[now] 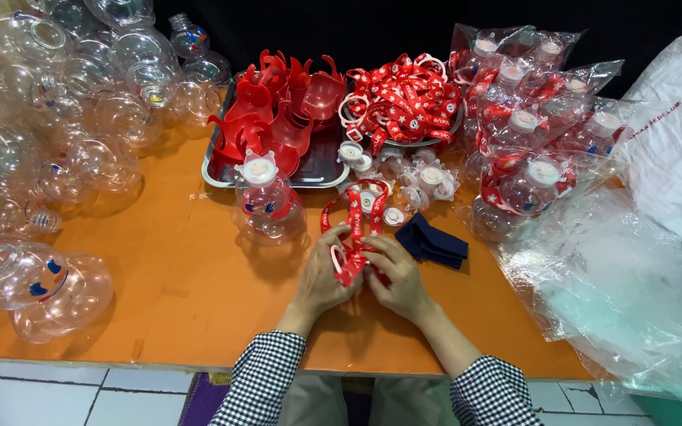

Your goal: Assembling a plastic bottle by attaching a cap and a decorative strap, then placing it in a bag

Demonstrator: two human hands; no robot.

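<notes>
Head view, orange table (pixel 199 315), entries from left to right.

Far left: we note a heap of clear plastic bottles (pixel 65 102), with one figure-shaped bottle (pixel 37 288) lying on its side at the near left edge, well apart from both hands.

Left of centre: a metal tray (pixel 321 170) at the far side holds red plastic holders (pixel 278 118). Just in front of the tray an upright capped bottle (pixel 266 201) stands, far-left of the hands and not touching them.

Centre: our left hand (pixel 321 280) and right hand (pixel 396 280) meet over the table, and both pinch the near end of a red strap (pixel 354 225). The fingers are curled and pressed onto the red end piece; neither hand is spread. The strap's long axis runs from the grip away toward the far side, its loop lying flat on the table among loose white caps (pixel 428 177). Both hands are equally close to it. The capped bottle lies nearer the left hand.

Right of centre: a dark blue cloth (pixel 434 241) sits just beside the right hand. Beyond it, a pile of red straps (pixel 400 99).

Right: bagged finished bottles (pixel 534 142), then loose clear bags (pixel 625 292).
</notes>
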